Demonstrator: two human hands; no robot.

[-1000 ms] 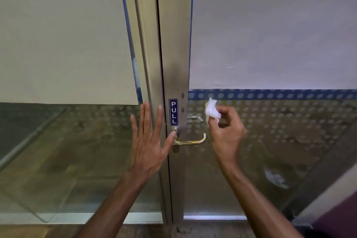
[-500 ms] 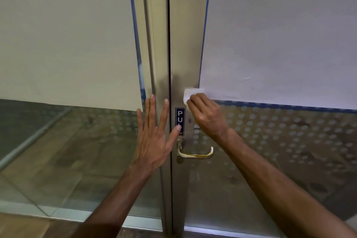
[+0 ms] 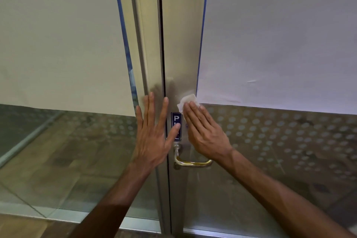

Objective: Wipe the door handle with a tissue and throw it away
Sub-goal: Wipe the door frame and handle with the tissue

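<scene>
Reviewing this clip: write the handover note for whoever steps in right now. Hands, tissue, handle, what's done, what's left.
Left hand: open, flat against the door frame, thumb over the PULL sign, holding nothing.
Right hand: flat, fingers pressing the tissue against the metal door stile, above the handle.
Door handle: brass lever below both hands, untouched by the tissue at this instant.
Done: tissue in hand and on the door.
Left: wipe the handle itself, then throw the tissue away. No bin is in view.
</scene>
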